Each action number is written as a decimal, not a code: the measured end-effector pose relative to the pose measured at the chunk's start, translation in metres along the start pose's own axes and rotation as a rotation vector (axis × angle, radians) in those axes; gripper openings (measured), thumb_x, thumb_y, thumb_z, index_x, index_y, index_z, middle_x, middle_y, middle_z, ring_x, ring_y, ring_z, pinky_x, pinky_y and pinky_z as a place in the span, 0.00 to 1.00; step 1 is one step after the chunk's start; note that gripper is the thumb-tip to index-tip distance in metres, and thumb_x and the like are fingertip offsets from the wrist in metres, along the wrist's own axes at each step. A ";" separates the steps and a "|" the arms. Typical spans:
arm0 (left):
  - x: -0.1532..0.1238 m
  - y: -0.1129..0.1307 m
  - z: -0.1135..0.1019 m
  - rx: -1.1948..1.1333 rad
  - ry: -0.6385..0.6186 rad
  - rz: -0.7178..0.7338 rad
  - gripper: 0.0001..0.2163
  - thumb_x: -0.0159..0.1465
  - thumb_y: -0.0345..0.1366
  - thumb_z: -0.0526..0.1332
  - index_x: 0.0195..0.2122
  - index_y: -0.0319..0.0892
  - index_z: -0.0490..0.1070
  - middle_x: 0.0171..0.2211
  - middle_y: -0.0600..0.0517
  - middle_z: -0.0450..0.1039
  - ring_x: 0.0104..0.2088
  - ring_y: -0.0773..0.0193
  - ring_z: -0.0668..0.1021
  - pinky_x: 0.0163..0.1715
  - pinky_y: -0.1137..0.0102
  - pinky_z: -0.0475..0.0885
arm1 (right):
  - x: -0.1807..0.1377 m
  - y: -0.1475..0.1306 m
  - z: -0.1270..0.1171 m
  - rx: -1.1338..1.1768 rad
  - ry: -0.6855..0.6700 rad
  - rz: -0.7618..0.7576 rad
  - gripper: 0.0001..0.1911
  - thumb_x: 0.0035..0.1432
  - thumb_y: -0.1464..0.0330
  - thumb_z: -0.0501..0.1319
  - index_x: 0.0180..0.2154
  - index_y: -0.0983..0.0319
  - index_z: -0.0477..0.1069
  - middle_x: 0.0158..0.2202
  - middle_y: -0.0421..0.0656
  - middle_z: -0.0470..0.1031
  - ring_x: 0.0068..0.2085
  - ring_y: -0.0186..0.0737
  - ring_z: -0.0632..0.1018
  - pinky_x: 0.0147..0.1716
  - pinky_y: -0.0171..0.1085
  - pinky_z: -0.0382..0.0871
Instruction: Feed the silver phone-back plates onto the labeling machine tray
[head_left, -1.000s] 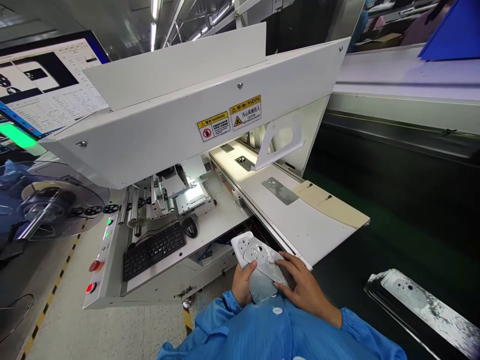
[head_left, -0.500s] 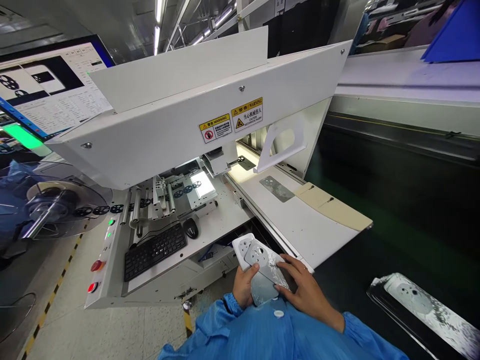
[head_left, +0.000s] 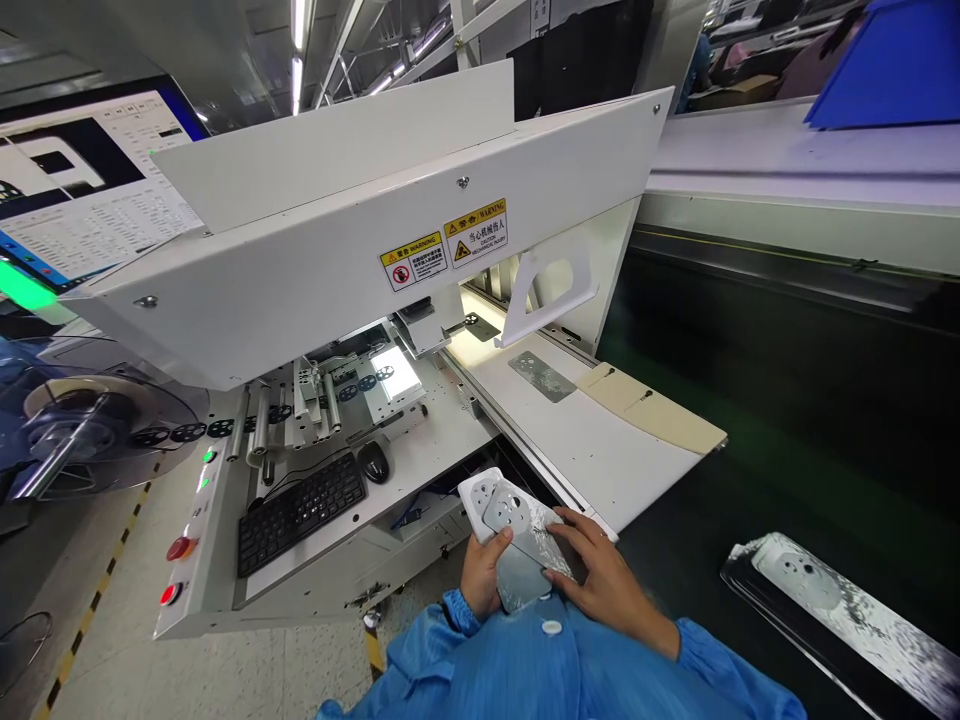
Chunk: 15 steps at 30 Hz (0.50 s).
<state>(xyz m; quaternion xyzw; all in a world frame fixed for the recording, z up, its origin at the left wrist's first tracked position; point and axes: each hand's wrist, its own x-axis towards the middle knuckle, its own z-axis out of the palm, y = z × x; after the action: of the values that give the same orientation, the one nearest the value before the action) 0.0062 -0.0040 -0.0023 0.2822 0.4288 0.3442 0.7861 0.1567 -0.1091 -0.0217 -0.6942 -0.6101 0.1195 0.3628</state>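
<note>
On the far left there is a bright screen, and below it a big see-through wheel. Next come a black keyboard and a black mouse on the white machine.

Then comes the left hand, low in the middle. It pinches two thin plates, with its thumb on top; its other fingers are mostly hidden. The bottom plate pokes out at the top left and down low. The top plate lies across it at a slant, shiny, with round holes near one end. Both plates sit between the two hands, close to the blue coat.

The right hand touches the long right edge of the top plate, its thumb and pointing finger spread apart. I cannot tell if it pinches. Past it, a shiny pile lies on the dark belt.
</note>
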 end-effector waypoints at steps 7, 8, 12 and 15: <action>0.000 0.000 0.000 -0.006 -0.006 -0.003 0.34 0.35 0.45 0.76 0.44 0.36 0.74 0.36 0.41 0.80 0.42 0.42 0.79 0.45 0.55 0.72 | 0.000 -0.001 0.001 -0.015 0.007 -0.008 0.25 0.58 0.54 0.60 0.52 0.61 0.68 0.56 0.52 0.64 0.55 0.55 0.67 0.50 0.51 0.69; 0.000 0.000 0.000 -0.004 -0.008 0.000 0.34 0.35 0.45 0.76 0.44 0.36 0.74 0.36 0.41 0.80 0.42 0.42 0.79 0.45 0.55 0.72 | 0.000 -0.001 0.001 -0.015 0.008 -0.008 0.25 0.58 0.54 0.60 0.52 0.61 0.68 0.56 0.52 0.64 0.55 0.55 0.67 0.50 0.51 0.69; 0.001 0.000 -0.003 0.010 -0.022 -0.006 0.34 0.37 0.45 0.76 0.46 0.36 0.74 0.38 0.40 0.80 0.44 0.41 0.78 0.47 0.54 0.71 | 0.000 0.002 0.003 -0.017 0.029 -0.021 0.24 0.58 0.54 0.60 0.52 0.60 0.69 0.56 0.52 0.64 0.55 0.55 0.67 0.49 0.51 0.69; 0.002 0.000 -0.004 0.009 -0.051 -0.011 0.34 0.39 0.44 0.75 0.48 0.37 0.73 0.40 0.39 0.79 0.46 0.41 0.78 0.48 0.53 0.70 | 0.000 0.003 0.005 -0.019 0.042 -0.037 0.24 0.58 0.54 0.60 0.52 0.61 0.69 0.56 0.53 0.64 0.55 0.55 0.67 0.49 0.52 0.69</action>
<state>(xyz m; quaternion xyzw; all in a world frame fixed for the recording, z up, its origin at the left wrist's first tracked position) 0.0029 -0.0019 -0.0052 0.2920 0.4115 0.3305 0.7976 0.1562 -0.1078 -0.0270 -0.6887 -0.6161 0.0922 0.3711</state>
